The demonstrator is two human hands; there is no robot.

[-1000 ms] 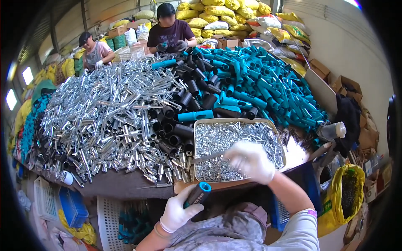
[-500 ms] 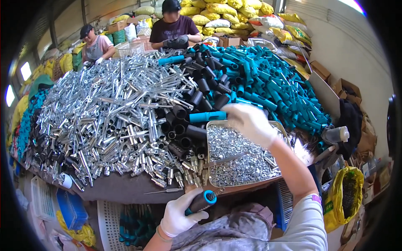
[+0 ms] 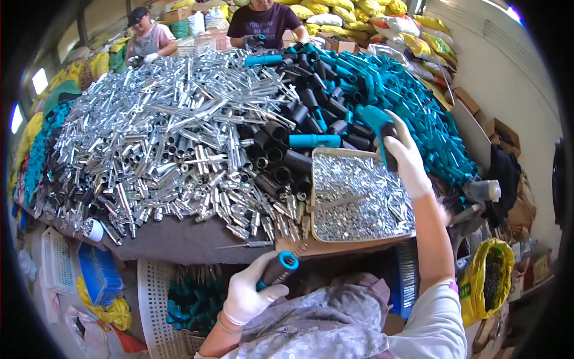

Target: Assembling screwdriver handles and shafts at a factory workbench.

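Observation:
My left hand [image 3: 245, 293], in a white glove, is wrapped round a black cylindrical sleeve [image 3: 278, 273] with a teal ring at its open end. A thin coil spring [image 3: 301, 251] sticks out of that end. Past the far edge of the tray, my gloved right hand [image 3: 409, 157] grips a teal and black handle-like part [image 3: 376, 122], held tilted above the heap. Below it lies a shallow tray [image 3: 313, 206] of small shiny metal pieces, with a flat strip [image 3: 339, 203] across them.
Silver metal rods and sockets [image 3: 173, 131] cover the table's left and middle. Black tubes [image 3: 281, 131] and teal tubes [image 3: 412, 119] are heaped to the right. A screwdriver-like tool [image 3: 251, 245] lies at the near edge. Two co-workers stand across the table.
My right hand has moved right and farther out, and now holds the teal and black part. My left hand keeps the sleeve, slightly shifted. The whole view has tilted a little.

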